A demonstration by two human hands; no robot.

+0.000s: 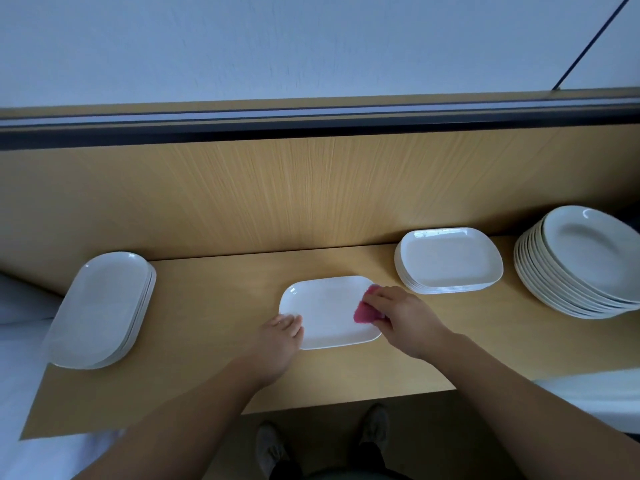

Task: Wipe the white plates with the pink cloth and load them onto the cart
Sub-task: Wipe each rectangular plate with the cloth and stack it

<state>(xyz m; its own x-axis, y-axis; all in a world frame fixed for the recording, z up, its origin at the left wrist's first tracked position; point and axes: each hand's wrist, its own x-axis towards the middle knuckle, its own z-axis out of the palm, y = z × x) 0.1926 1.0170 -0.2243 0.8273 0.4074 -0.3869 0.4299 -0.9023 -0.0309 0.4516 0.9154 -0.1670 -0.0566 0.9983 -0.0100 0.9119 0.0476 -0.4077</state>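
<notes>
A white rectangular plate [327, 308] lies flat in the middle of the wooden table [214, 372]. My left hand [277, 344] presses on the plate's near left corner, fingers on its rim. My right hand [403, 318] holds the folded pink cloth [365, 311] against the plate's right side. A stack of similar rectangular plates [448, 261] stands to the right, a stack of oval plates [102, 308] to the left, and a stack of round plates [581, 261] at the far right. No cart is in view.
A wooden back panel [311, 192] rises behind the table, with a dark rail [311, 121] and a white wall above. White surfaces flank the table at the lower left [20, 375] and right [595, 396]. My shoes [375, 424] show below the table's front edge.
</notes>
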